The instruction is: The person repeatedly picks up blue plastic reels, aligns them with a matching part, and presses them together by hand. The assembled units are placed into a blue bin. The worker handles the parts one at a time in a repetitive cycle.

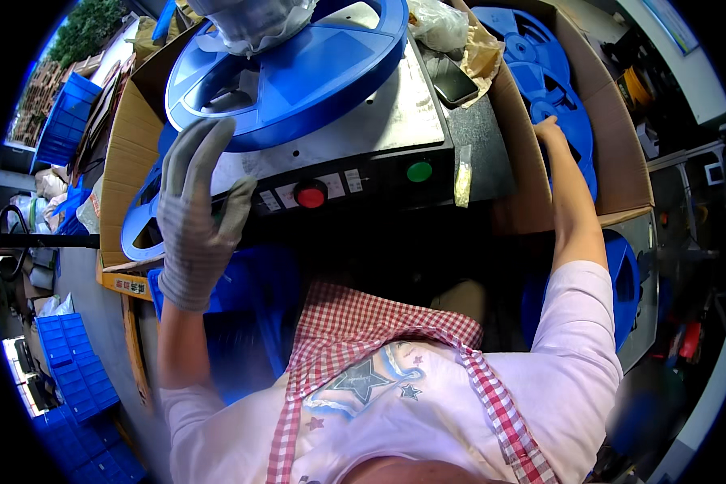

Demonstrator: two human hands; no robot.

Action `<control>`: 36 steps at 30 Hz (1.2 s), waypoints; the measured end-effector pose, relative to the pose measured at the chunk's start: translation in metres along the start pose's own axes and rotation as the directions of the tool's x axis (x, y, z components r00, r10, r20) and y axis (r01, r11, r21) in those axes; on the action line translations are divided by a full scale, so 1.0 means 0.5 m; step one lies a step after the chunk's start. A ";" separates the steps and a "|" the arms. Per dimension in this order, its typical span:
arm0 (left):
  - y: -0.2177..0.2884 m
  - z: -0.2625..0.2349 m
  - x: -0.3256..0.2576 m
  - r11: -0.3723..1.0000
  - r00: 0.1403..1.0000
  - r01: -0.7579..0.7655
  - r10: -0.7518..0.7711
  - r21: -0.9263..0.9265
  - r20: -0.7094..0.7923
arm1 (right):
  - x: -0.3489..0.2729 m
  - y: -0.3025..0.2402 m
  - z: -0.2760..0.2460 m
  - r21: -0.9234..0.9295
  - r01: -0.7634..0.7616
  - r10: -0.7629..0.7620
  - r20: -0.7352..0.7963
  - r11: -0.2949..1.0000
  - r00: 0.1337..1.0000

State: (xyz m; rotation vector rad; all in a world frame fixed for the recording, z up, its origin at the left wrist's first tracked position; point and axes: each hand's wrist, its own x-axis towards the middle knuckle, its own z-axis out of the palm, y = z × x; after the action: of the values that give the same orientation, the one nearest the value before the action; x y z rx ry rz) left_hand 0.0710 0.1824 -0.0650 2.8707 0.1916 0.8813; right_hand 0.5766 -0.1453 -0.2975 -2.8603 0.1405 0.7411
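A large blue plastic reel (298, 85) lies on the metal top of the machine (403, 121), under a round fixture wrapped in clear plastic (258, 20). My left hand (198, 214), in a grey striped glove, is raised at the reel's near left rim. Its fingers are extended, with nothing in them. On the right, my bare right hand (549, 131) reaches into a cardboard box (613, 113) of blue reels. Its fingers curl at the hub of one blue reel (569, 117); the fingertips are partly hidden.
The machine's front carries a red button (310, 193) and a green button (419, 171). A phone (452, 81) lies beside crumpled plastic. Another cardboard box (133, 145) with blue reels stands left. Blue crates (77, 363) are stacked at the far left.
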 end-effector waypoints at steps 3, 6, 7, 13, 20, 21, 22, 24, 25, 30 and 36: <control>0.008 0.026 0.057 0.994 0.998 -0.050 0.045 0.102 0.054 | 0.014 0.006 0.012 0.032 -0.076 0.078 -0.073 0.997 0.994; 0.000 0.061 0.086 0.972 0.995 -0.071 0.053 0.224 0.083 | 0.013 0.013 0.020 0.071 -0.123 0.132 -0.157 0.990 0.979; -0.005 0.072 0.094 0.963 0.995 -0.072 0.053 0.260 0.080 | 0.009 0.027 0.018 0.092 -0.147 0.162 -0.188 0.985 0.969; -0.033 0.092 0.112 0.930 0.981 -0.117 0.054 0.348 0.185 | -0.076 0.054 -0.075 0.204 -0.177 0.241 -0.350 0.963 0.905; -0.063 0.099 0.119 0.920 0.980 -0.186 0.147 0.345 0.137 | -0.218 0.156 -0.244 0.165 0.160 -0.006 -0.676 0.973 0.737; -0.070 0.102 0.125 0.912 0.977 -0.201 0.161 0.358 0.137 | -0.226 0.190 -0.269 0.189 0.265 -0.054 -0.711 0.946 0.701; -0.088 0.109 0.131 0.861 0.970 -0.242 0.225 0.447 0.093 | -0.247 0.214 -0.287 0.262 0.414 -0.096 -0.737 0.872 0.669; -0.141 0.090 0.146 0.874 0.956 -0.274 0.295 0.400 0.011 | -0.369 0.218 -0.284 0.431 0.672 -0.166 -0.756 0.602 0.634; -0.184 0.072 0.155 0.888 0.929 -0.327 0.365 0.322 -0.064 | -0.407 0.234 -0.279 0.564 0.752 -0.194 -0.740 0.342 0.644; -0.267 -0.168 0.014 0.946 0.991 0.024 -0.064 -0.322 -0.114 | -0.718 0.248 -0.159 0.703 0.647 -0.260 -0.711 -0.295 0.653; -0.526 -0.478 -0.419 0.916 0.921 0.193 -0.292 -0.351 -0.258 | -0.861 0.300 -0.071 0.657 0.663 -0.326 -0.754 -0.359 0.570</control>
State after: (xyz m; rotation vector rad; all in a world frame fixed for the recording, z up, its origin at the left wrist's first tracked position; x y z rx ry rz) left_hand -0.2575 0.4288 -0.0268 2.3379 0.3928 1.1782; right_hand 0.1979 -0.2794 -0.0793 -1.1065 -0.4696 -0.1127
